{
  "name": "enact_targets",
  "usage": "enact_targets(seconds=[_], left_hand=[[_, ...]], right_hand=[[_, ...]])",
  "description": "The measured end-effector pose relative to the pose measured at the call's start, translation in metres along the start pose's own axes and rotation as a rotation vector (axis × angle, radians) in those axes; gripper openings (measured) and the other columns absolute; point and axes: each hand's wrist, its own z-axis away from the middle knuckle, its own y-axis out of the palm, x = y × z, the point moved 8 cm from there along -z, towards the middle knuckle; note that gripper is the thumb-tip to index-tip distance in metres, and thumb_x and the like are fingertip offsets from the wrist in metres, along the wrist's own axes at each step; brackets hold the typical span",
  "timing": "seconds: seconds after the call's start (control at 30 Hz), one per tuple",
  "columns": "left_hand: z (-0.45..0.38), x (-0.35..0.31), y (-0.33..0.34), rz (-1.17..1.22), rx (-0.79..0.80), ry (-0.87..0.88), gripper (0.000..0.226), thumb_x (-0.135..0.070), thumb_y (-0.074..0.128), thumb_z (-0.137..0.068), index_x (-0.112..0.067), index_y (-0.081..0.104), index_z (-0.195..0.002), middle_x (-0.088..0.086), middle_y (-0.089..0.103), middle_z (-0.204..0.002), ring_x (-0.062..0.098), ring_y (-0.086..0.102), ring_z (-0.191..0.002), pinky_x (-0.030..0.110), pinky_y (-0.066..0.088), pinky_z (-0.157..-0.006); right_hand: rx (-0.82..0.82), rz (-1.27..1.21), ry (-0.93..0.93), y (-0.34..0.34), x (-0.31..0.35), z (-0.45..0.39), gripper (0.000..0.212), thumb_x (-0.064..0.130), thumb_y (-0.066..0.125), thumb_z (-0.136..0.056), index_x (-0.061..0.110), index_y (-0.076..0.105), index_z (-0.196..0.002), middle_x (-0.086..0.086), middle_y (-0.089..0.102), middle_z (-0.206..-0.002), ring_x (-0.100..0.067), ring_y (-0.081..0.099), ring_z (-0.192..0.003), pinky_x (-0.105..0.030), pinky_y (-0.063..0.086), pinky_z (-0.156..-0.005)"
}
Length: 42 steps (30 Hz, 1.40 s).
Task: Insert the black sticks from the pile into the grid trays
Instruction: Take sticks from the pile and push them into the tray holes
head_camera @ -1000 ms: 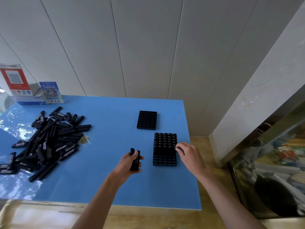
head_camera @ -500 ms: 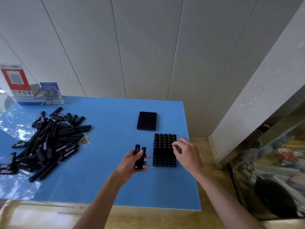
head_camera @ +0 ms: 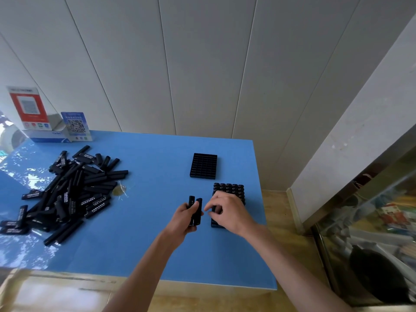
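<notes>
A big pile of black sticks [head_camera: 72,190] lies on the left of the blue table [head_camera: 144,239]. An empty grid tray [head_camera: 203,165] sits toward the back right. Nearer me is a second grid tray [head_camera: 229,189] full of upright sticks. My left hand [head_camera: 183,221] grips two black sticks [head_camera: 195,210] upright, just left of the full tray. My right hand [head_camera: 228,212] hovers over that tray's near half and hides it. Its fingers are bent, thumb and forefinger apart and close to the held sticks, with nothing visible in them.
Two QR-code signs [head_camera: 29,109] [head_camera: 76,126] stand on a box at the back left by the wall. A small yellowish scrap [head_camera: 119,190] lies beside the pile. The table's right edge [head_camera: 262,199] runs just past the full tray; a glass cabinet [head_camera: 371,221] stands further right.
My left hand has carried the two sticks up and right, close to the full tray. My right hand has moved left from the tray's right edge, over the tray toward the sticks.
</notes>
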Motion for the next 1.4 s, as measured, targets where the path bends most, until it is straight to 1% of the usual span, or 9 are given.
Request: enact_targets(seconds=[0.13,0.47,0.57,0.73,0.83,0.97,1.13,1.3,1.4], left_hand=[[-0.003,0.003,0.003,0.018,0.025,-0.014,0.027,-0.032,0.055,-0.104,-0.005,0.051,-0.107,0.003,0.057,-0.078,0.011,0.039,-0.055,0.022,0.031,-0.047],[-0.002,0.007,0.013,0.124,0.103,-0.047,0.026,-0.028,0.052,-0.106,-0.003,0.057,-0.105,0.001,0.058,-0.074,0.009,0.036,-0.055,0.02,0.026,-0.044],[-0.004,0.012,0.001,0.115,0.018,-0.075,0.026,-0.03,0.052,-0.106,-0.005,0.056,-0.11,0.005,0.06,-0.085,0.01,0.038,-0.057,0.02,0.03,-0.042],[-0.004,0.016,-0.018,0.09,-0.032,-0.074,0.023,-0.031,0.054,-0.105,-0.008,0.055,-0.104,0.005,0.057,-0.085,0.01,0.039,-0.057,0.02,0.029,-0.042],[-0.002,0.016,-0.026,0.084,-0.034,-0.062,0.022,-0.03,0.054,-0.105,-0.008,0.055,-0.105,0.005,0.056,-0.086,0.009,0.04,-0.057,0.02,0.029,-0.042],[0.001,0.015,-0.034,0.079,-0.028,-0.048,0.022,-0.029,0.054,-0.105,-0.008,0.055,-0.104,0.004,0.056,-0.084,0.009,0.04,-0.056,0.02,0.029,-0.043],[0.007,0.016,-0.042,0.1,-0.027,-0.047,0.02,-0.027,0.054,-0.105,-0.008,0.054,-0.103,0.003,0.057,-0.08,0.009,0.04,-0.056,0.02,0.028,-0.043],[0.008,0.017,-0.046,0.102,-0.022,-0.045,0.02,-0.027,0.052,-0.105,-0.007,0.054,-0.104,0.003,0.056,-0.08,0.009,0.039,-0.056,0.02,0.027,-0.043],[0.008,0.016,-0.047,0.085,-0.024,-0.037,0.02,-0.029,0.053,-0.105,-0.008,0.053,-0.105,0.003,0.058,-0.081,0.009,0.04,-0.056,0.02,0.028,-0.044]], right_hand=[[0.04,0.012,-0.015,0.003,0.008,0.001,0.018,0.014,0.08,-0.082,0.029,0.077,-0.092,0.014,0.058,-0.091,-0.008,0.062,-0.069,-0.027,0.053,-0.076],[-0.06,-0.047,-0.038,-0.006,0.007,0.004,0.015,0.016,0.08,-0.083,0.021,0.077,-0.097,0.011,0.061,-0.093,-0.01,0.062,-0.07,-0.028,0.054,-0.072],[-0.138,-0.142,0.003,-0.015,-0.001,0.005,0.016,0.012,0.082,-0.081,0.016,0.077,-0.095,0.011,0.066,-0.093,-0.009,0.065,-0.072,-0.026,0.056,-0.073],[-0.18,-0.303,0.185,-0.023,-0.021,0.011,0.015,0.009,0.083,-0.08,0.018,0.076,-0.09,0.018,0.07,-0.072,-0.004,0.069,-0.069,-0.026,0.059,-0.072],[-0.187,-0.332,0.231,-0.023,-0.029,0.013,0.021,0.01,0.08,-0.083,0.027,0.071,-0.092,0.009,0.073,-0.077,-0.007,0.071,-0.07,-0.031,0.061,-0.073],[-0.226,-0.33,0.264,-0.025,-0.037,0.014,0.022,0.008,0.072,-0.086,0.022,0.069,-0.102,0.0,0.072,-0.077,-0.015,0.071,-0.065,-0.039,0.062,-0.067],[-0.209,-0.347,0.288,-0.027,-0.042,0.016,0.025,0.002,0.063,-0.09,0.02,0.064,-0.107,-0.012,0.065,-0.074,-0.022,0.071,-0.058,-0.041,0.062,-0.057],[-0.152,-0.33,0.319,-0.019,-0.053,0.012,0.013,0.01,0.075,-0.089,0.014,0.066,-0.096,-0.009,0.068,-0.072,-0.021,0.071,-0.06,-0.041,0.062,-0.063],[-0.084,-0.258,0.304,-0.013,-0.053,0.009,0.011,0.007,0.069,-0.093,0.007,0.069,-0.104,-0.009,0.071,-0.074,-0.018,0.071,-0.063,-0.039,0.062,-0.067]])
